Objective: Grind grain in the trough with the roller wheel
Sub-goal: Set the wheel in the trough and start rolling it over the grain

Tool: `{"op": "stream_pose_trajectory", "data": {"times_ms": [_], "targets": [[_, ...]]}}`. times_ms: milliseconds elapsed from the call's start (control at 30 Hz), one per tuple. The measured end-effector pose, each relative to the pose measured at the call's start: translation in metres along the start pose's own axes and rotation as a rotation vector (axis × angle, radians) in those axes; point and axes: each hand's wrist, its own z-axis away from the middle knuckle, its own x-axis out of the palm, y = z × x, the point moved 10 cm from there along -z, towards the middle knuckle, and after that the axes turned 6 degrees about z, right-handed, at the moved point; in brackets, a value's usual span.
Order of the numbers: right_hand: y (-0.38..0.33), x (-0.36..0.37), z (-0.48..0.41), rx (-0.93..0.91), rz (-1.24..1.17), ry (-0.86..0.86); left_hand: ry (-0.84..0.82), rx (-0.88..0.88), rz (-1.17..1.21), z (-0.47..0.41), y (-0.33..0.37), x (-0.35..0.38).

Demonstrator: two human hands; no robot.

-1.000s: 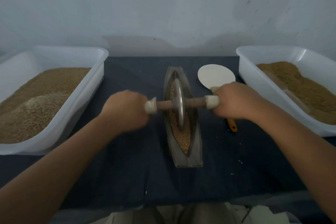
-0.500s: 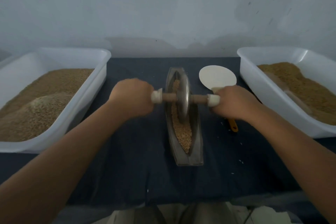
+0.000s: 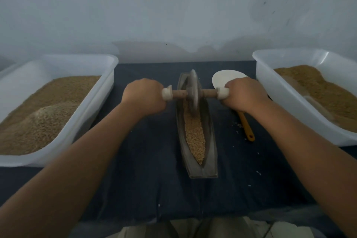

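A narrow boat-shaped metal trough (image 3: pixel 211 141) lies lengthwise on the dark cloth, with tan grain (image 3: pixel 194 137) along its channel. The metal roller wheel (image 3: pixel 193 91) stands upright in the far part of the trough on a wooden axle with white end caps. My left hand (image 3: pixel 144 95) grips the axle's left handle and my right hand (image 3: pixel 244 95) grips the right one. The handles themselves are hidden inside my fists.
A white plastic tub (image 3: pixel 100 91) of grain sits at the left, another white tub (image 3: pixel 274 87) of browner grain at the right. A white scoop (image 3: pixel 224 79) with an orange handle (image 3: pixel 246 127) lies right of the trough. A pale wall stands behind the table.
Both hands have pushed the roller wheel away from me, from the middle of the trough toward its far end. More grain shows in the near part of the channel.
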Motion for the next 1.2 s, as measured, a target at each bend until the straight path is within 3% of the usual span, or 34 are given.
{"op": "stream_pose_trajectory", "data": {"times_ms": [100,167,300,467,633,733,833,1033,1100,1200], "targets": [[0.003,0.016,0.043,-0.077,-0.033,-0.261,0.004,0.084,-0.006,0.051,0.001,0.003],[0.003,0.016,0.072,-0.134,-0.064,-0.333,0.080,0.157,-0.001,0.083,0.004,-0.003],[0.002,0.011,0.058,-0.109,-0.037,-0.216,0.087,0.123,0.037,0.065,-0.001,0.005],[-0.003,-0.012,0.006,0.008,0.017,0.133,0.047,-0.016,0.032,-0.009,-0.010,0.010],[0.000,0.003,0.026,-0.038,-0.003,-0.125,-0.002,0.027,0.044,0.034,-0.004,0.009],[0.002,0.010,0.073,-0.128,-0.022,-0.289,0.098,0.147,0.021,0.089,0.004,-0.001],[0.002,0.011,0.076,-0.125,-0.018,-0.263,0.158,0.145,0.013,0.090,0.002,-0.004],[0.002,-0.002,0.009,0.049,0.002,0.030,0.075,-0.020,0.016,-0.002,-0.003,-0.001],[-0.001,0.000,0.006,0.028,-0.011,0.004,0.059,0.000,0.012,0.000,0.001,-0.003],[-0.001,0.008,0.033,-0.039,-0.007,-0.197,0.021,0.056,0.009,0.036,0.001,0.002]]}}
